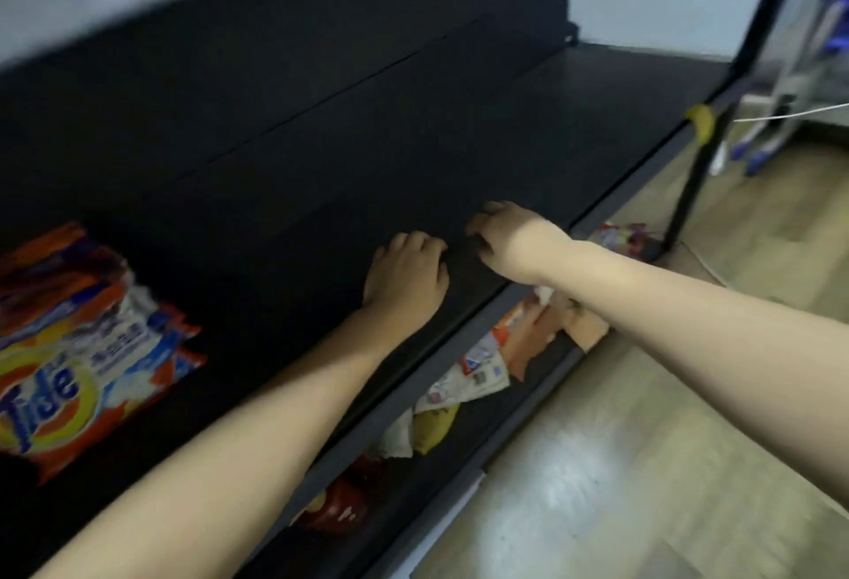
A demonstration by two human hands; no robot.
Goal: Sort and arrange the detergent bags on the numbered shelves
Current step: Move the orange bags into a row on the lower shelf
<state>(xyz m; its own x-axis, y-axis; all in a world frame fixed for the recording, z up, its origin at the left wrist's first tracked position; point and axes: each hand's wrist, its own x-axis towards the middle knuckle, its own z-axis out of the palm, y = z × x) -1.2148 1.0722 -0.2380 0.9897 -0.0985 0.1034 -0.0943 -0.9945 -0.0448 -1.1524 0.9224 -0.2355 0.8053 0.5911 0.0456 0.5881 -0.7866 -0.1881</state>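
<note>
An orange Tide detergent bag point(69, 372) lies flat at the left end of the black shelf point(321, 156), on top of another bag. My left hand point(406, 271) hovers over the middle of the shelf board with its fingers curled down and nothing in it. My right hand point(505, 236) is just to its right, near the shelf's front edge, fingers also curled and holding nothing. Several more bags point(464, 376), white, orange and yellow, lie jumbled on the lower shelf below the front rail.
The shelf's front rail point(413, 390) runs diagonally under my arms. A black upright post point(689, 192) with yellow tape point(700, 121) stands at the right end. Wooden floor point(643, 440) lies to the right, with clutter and a white cable at the far right.
</note>
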